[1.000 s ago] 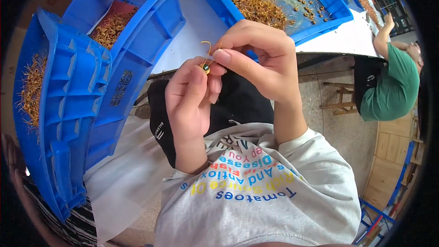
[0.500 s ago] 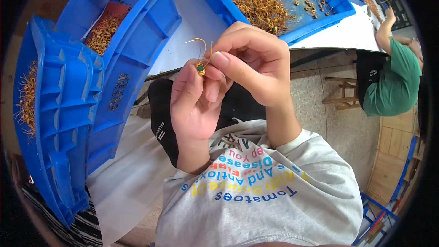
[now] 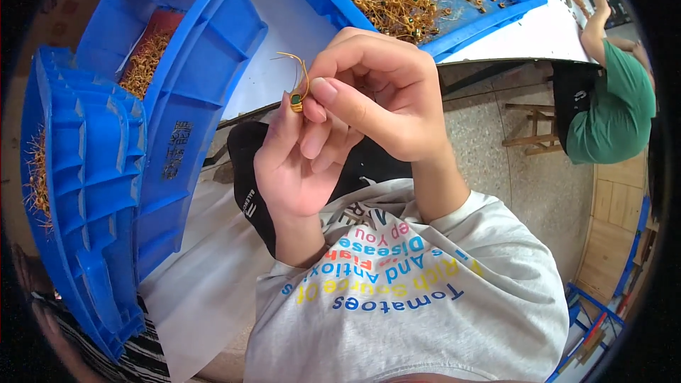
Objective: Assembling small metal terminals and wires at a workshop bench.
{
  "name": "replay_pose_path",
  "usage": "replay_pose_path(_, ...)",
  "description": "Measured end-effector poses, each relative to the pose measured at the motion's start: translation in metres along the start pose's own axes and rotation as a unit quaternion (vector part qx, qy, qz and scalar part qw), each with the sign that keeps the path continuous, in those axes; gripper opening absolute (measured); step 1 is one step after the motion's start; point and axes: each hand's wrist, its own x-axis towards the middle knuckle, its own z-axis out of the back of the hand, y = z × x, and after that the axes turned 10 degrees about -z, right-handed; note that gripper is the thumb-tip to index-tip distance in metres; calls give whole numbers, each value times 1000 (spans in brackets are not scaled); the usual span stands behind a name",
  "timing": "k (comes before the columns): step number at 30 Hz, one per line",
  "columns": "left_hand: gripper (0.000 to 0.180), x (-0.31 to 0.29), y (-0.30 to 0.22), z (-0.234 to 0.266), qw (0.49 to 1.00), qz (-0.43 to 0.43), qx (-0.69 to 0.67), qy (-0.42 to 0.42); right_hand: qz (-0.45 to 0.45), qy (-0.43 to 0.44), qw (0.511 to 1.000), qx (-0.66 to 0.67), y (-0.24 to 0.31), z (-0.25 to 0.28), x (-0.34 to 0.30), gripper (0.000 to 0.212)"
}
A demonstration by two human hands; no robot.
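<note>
A small ring coil [image 3: 296,103], copper-coloured wire wound on a green core, is pinched between the thumb and fingers of my left hand [image 3: 292,170]. Its thin wire ends [image 3: 303,69] rise from the top, one curving over to the left. My right hand [image 3: 390,99] is closed beside it, thumb and forefinger pinched at the wire just right of the coil. The exact grip of the right fingertips is partly hidden. Both hands are held in front of my body, before the table edge.
A blue tray [image 3: 489,34] with a heap of copper coils [image 3: 386,0] lies on the white table [image 3: 291,21]. Blue bins [image 3: 206,64] with more coils stand at left. At right, a person in a green top [image 3: 617,113] sits near a wooden stool [image 3: 532,138].
The view has shifted slightly, so hands, trays and bins all appear a little further left. The coil has turned somewhat between my fingers; both hands keep their pinch.
</note>
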Motion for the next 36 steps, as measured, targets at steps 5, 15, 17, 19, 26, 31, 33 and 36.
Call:
replay_pose_path(5, 34, -1, 1, 1, 1000, 8, 6, -3, -17, 12, 1000, -17, 4, 2, -1, 4)
replay_pose_path(15, 28, -3, 0, -1, 998, 0, 59, -3, -32, -17, 997, -62, 9, 1, -4, 2)
replay_pose_path(17, 24, -5, 0, -3, 997, 2, 71, -23, -16, -36, 996, -80, 7, 1, -5, 2)
replay_pose_path(19, 23, -6, 1, -5, 994, -21, 103, -29, -31, -42, 996, -66, 8, -1, -6, 3)
replay_pose_path(26, 18, -7, 2, -6, 971, -85, 223, -36, -95, -42, 994, 19, 9, -1, -9, 4)
replay_pose_path(31, 19, -8, 6, -11, 944, -103, 308, -61, -93, -45, 994, 46, 10, -1, -10, 4)
replay_pose_path(33, 20, -8, 6, -11, 934, -109, 333, -71, -90, -48, 994, 50, 10, -1, -10, 4)
replay_pose_path(36, 20, -10, 3, 0, 964, -97, 243, -37, -92, -20, 993, 77, 11, -1, -9, 3)
